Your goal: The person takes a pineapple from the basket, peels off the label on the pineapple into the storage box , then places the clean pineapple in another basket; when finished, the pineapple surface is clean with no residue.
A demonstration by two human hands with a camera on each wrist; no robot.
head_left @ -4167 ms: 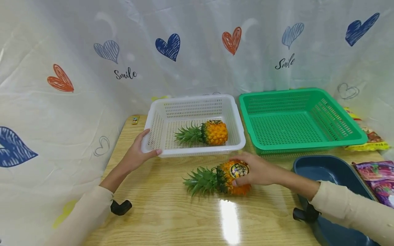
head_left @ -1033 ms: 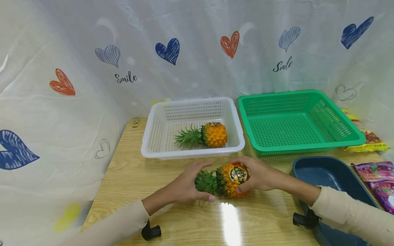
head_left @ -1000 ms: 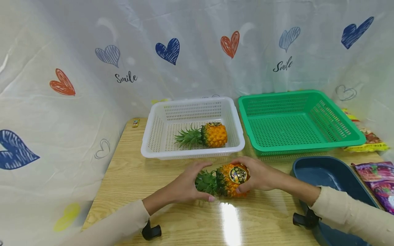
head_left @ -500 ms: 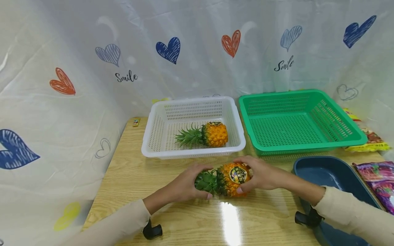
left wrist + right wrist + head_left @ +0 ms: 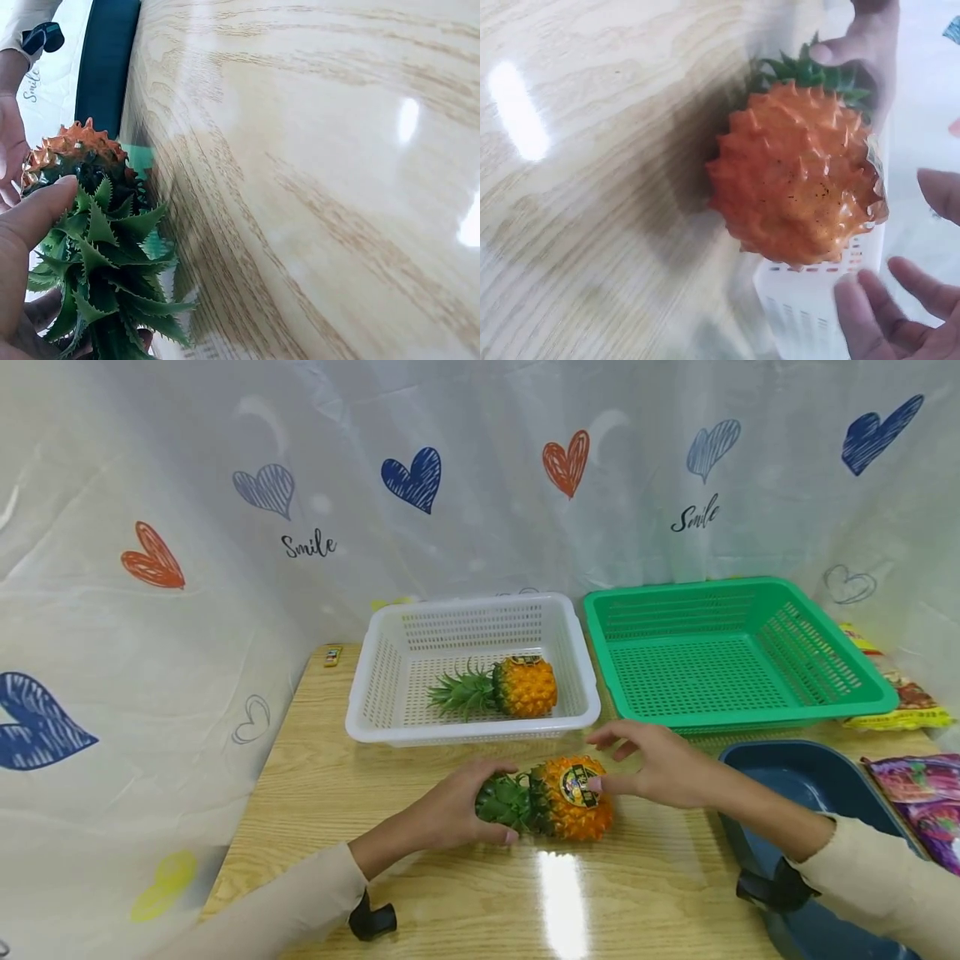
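Observation:
A pineapple (image 5: 581, 821) lies on the wooden table, its leafy crown pointing left and a round dark label on its orange body. My left hand (image 5: 448, 810) grips the crown, the thumb (image 5: 46, 208) laid along the leaves near the body. My right hand (image 5: 663, 766) is beside the fruit's base with its fingers spread; in the right wrist view those fingers (image 5: 855, 304) stand apart from the orange skin. Behind, a second pineapple (image 5: 527, 687) lies on its side in a white perforated basket (image 5: 472, 732), crown also to the left.
A green perforated basket (image 5: 757, 719) stands right of the white one. Nearer me on the right is a dark blue basin (image 5: 780, 768), partly under my right arm. Snack bags (image 5: 918, 789) lie at the right edge. A small yellow packet (image 5: 332, 656) sits at the table's back left.
My left hand has left the white basket's rim and come to the crown of the near pineapple. My right hand has let go of the fruit's body and drawn up and right.

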